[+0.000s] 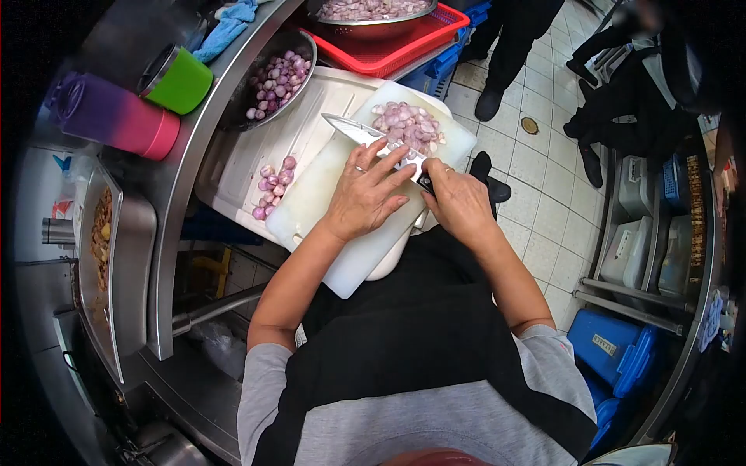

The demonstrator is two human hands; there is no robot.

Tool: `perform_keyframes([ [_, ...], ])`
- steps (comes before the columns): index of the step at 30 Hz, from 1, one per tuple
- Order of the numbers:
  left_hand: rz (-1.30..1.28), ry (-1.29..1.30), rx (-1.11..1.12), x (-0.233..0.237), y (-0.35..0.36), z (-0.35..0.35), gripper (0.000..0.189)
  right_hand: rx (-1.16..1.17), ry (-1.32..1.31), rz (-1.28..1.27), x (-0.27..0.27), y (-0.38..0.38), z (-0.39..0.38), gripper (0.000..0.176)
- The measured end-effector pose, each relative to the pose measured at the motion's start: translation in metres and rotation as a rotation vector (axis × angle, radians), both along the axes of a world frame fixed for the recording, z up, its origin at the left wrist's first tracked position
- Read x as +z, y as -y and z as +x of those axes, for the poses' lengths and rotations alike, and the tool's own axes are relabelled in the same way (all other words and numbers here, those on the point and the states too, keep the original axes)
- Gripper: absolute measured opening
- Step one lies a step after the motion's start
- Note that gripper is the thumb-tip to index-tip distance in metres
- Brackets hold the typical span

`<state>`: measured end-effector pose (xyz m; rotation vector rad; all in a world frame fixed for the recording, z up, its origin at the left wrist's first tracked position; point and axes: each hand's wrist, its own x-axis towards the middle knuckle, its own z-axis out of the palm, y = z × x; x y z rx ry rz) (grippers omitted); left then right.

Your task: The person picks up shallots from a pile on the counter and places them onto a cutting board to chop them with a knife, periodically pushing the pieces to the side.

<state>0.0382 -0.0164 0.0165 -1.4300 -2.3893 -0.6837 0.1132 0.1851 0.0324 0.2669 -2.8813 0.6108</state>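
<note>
Fingers of the left hand [364,200] are spread apart across the knife [348,129], though whether they touch its blade is hard to tell; those of the right hand [461,203] are clamped around its dark handle. The blade lies over the far part of the white cutting board [317,194], just beside the pile of cut shallots [408,124], its tip to the left. With skin so near the edge, a firm grip and a steady wrist seem to matter most: any touch is best made on the flat, wiping away from the edge, never along it. Whole shallots [273,186] sit beside the board on the cream tray [330,95], clear of the blade. Because the board overhangs the tray's near side, pressure there could tip it.
</note>
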Motion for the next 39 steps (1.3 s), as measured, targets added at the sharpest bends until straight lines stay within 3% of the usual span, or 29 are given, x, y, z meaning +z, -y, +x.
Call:
perform_keyframes([
  [8,-0.129,0.022,-0.003,-0.008,0.003,-0.016,0.053,0.082,-0.015,0.07,0.0,-0.013,-0.005,0.041],
  [11,-0.185,0.009,-0.007,-0.009,-0.002,-0.023,0.066,0.135,-0.009,0.099,0.002,-0.014,-0.007,0.042],
  [17,-0.235,-0.031,0.04,-0.007,0.002,-0.04,0.053,0.18,-0.032,0.17,0.008,-0.027,0.007,0.035],
  [19,-0.206,-0.044,0.075,-0.012,0.007,-0.049,0.051,0.19,-0.002,0.133,0.016,-0.036,0.018,0.016],
  [22,-0.201,-0.039,0.093,-0.017,0.015,-0.059,0.048,0.11,0.05,0.212,0.039,-0.055,0.045,0.016],
  [24,-0.149,-0.017,0.116,-0.021,0.019,-0.065,0.047,0.066,0.13,0.139,0.057,-0.076,0.069,0.025],
  [27,-0.047,0.076,0.132,-0.031,0.021,-0.071,0.041,-0.037,0.195,-0.167,0.065,-0.103,0.101,0.04],
  [29,0.037,0.035,0.209,-0.022,0.021,-0.062,0.034,-0.157,0.329,-0.398,0.062,-0.105,0.109,0.039],
  [31,0.215,0.24,0.179,-0.015,0.023,-0.058,0.033,-0.141,0.397,-0.613,0.044,-0.1,0.104,0.038],
  [33,0.255,0.123,0.235,-0.009,0.035,-0.056,0.035,-0.162,0.5,-0.855,0.024,-0.078,0.094,0.037],
  [37,0.328,0.169,0.619,0.002,0.101,-0.06,0.023,0.0,0.69,-0.936,0.004,-0.033,0.066,0.033],
  [39,0.337,0.234,0.742,0.003,0.144,-0.055,0.021,0.099,0.635,-0.898,-0.011,-0.021,0.057,0.031],
])
